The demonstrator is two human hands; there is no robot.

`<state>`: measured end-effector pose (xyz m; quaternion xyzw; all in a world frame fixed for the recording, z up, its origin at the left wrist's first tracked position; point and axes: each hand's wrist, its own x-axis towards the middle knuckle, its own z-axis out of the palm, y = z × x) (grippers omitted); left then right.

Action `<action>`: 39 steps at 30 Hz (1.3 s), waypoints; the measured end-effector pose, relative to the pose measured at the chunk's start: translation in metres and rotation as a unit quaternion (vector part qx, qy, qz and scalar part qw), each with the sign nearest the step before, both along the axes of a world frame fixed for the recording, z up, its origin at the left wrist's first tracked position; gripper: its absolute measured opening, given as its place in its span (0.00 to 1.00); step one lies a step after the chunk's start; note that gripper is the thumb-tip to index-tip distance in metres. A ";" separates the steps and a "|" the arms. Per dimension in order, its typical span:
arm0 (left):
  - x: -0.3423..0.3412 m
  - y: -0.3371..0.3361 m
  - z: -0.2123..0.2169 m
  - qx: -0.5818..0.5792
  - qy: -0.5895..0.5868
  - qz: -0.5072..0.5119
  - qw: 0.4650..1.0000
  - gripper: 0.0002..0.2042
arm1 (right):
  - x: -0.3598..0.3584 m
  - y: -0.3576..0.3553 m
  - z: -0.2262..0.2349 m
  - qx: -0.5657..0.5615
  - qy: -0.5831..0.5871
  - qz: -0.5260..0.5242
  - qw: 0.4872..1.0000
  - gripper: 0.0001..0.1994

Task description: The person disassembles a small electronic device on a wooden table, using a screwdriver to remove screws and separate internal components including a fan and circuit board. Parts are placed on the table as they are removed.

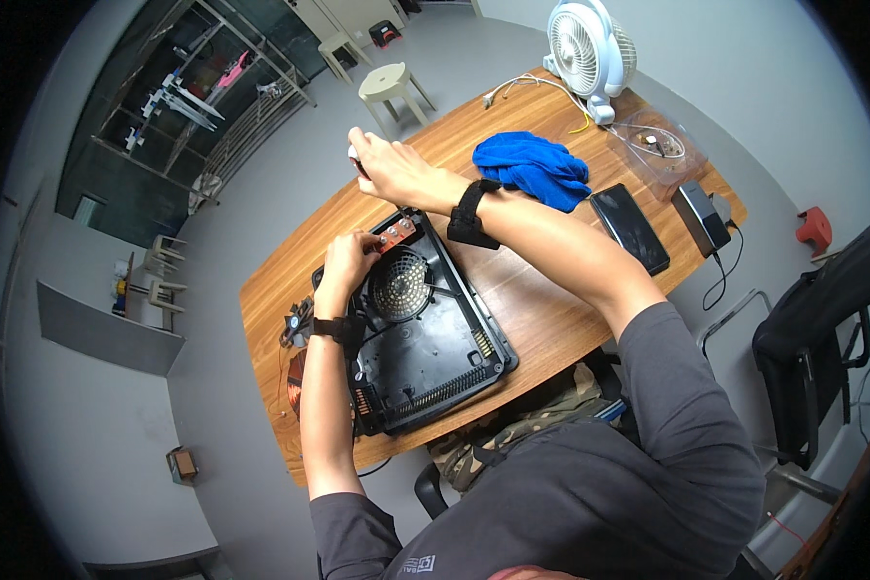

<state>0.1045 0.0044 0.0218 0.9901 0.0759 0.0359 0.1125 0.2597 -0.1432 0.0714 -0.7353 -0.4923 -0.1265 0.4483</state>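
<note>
On the table lies an open black plastic appliance housing (420, 353) with a round vent grille (399, 284) and slotted edges. An orange-red strip (396, 233) with several round silvery spots sits at its far edge. The fingers of my left hand (348, 261) are bent and closed at the strip's left end, apparently gripping it. Above and beyond that edge, my right hand (396, 170) is raised and closed around a small white and dark red thing (356, 160); the fingers hide most of it. Both wrists wear black straps.
A blue cloth (532, 169), a black phone (630, 228), a black adapter (701, 217) with cable, a clear plastic box (659, 155) and a white fan (590, 58) lie or stand to the right. Left of the housing are a copper-coloured coil (296, 382) and dark wired parts (298, 324).
</note>
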 end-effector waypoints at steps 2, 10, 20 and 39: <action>0.001 0.000 0.000 0.000 -0.004 -0.004 1.000 0.16 | 0.002 0.000 0.000 0.006 -0.003 -0.001 1.000 0.19; 0.001 -0.002 0.003 0.000 0.006 0.001 1.000 0.15 | 0.000 -0.003 0.002 -0.008 0.002 0.005 1.000 0.19; -0.001 -0.002 0.003 0.004 -0.003 0.001 1.000 0.16 | -0.001 -0.004 0.002 -0.009 -0.003 0.010 1.000 0.20; 0.000 0.000 0.000 0.009 0.004 0.002 1.000 0.15 | -0.003 -0.003 0.003 -0.010 -0.007 0.024 1.000 0.18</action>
